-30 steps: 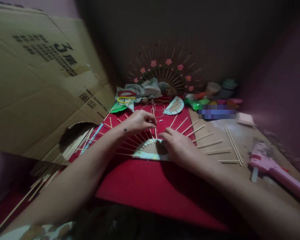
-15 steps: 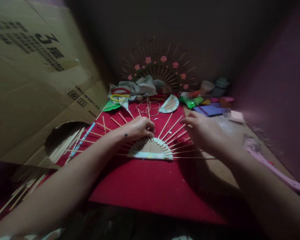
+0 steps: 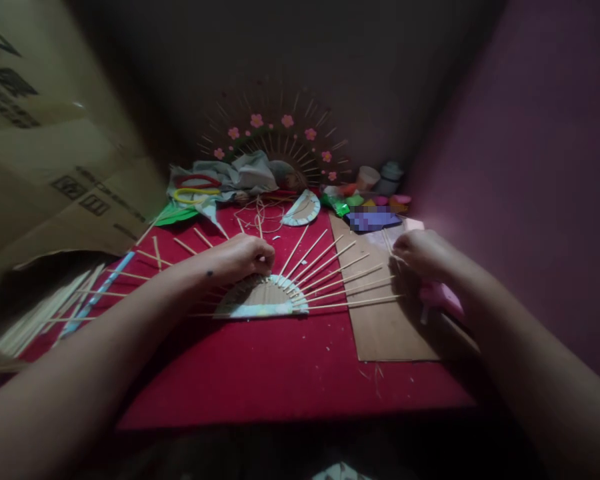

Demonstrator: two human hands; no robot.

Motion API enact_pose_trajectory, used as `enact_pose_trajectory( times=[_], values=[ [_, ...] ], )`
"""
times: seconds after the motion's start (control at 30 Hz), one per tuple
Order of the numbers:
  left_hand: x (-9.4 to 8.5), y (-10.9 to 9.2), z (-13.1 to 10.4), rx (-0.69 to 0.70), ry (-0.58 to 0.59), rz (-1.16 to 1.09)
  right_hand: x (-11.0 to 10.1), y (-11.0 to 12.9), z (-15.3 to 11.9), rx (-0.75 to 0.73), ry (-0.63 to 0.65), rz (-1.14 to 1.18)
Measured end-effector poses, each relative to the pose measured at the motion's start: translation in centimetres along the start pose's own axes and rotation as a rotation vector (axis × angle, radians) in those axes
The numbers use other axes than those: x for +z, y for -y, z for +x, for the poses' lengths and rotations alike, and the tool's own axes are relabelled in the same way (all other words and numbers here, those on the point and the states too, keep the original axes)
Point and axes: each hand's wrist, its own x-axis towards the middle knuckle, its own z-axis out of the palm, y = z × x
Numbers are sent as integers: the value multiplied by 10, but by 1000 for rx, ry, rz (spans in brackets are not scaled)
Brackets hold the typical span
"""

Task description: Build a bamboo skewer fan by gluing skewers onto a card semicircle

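A half-round cardboard piece (image 3: 260, 295) with a pale patterned rim lies on the red tabletop, thin wooden sticks (image 3: 330, 270) fanning out from its curved edge. My left hand (image 3: 250, 255) is closed at the top of that curve, its fingertips pinching down where a stick runs behind them. Over the brown cardboard sheet (image 3: 380, 333) to the right, my right hand (image 3: 420, 250) has its fingers closed around a thin stick (image 3: 387, 241). Part of that stick is hidden by the fingers. Just below this hand lies a pink glue gun (image 3: 443, 298), partly covered by my forearm.
A large cardboard box (image 3: 40, 173) stands at the left, with loose sticks (image 3: 55, 303) by its opening. Behind are scissors (image 3: 197, 195), tangled string (image 3: 265, 213), a second half-round (image 3: 303, 208) and a purple packet (image 3: 375, 219). A flowered stick fan (image 3: 287, 121) leans against the wall.
My right hand has moved right, from beside the fan's sticks to over the cardboard sheet, and its fingers have closed. My left hand stays at the half-round. The view has turned right.
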Motion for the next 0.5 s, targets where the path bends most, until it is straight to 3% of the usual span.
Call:
enact_pose_trajectory(
  times=[0.17,0.33,0.5],
  values=[
    [8,13,4,29,-55,-46,1,0,2,58,19,4],
    [7,8,1,-6,-79,-98,8,-1,11,105,40,-10],
    [-7,-2,-6,-68,-290,-154,13,-1,26,107,91,-11]
  ],
)
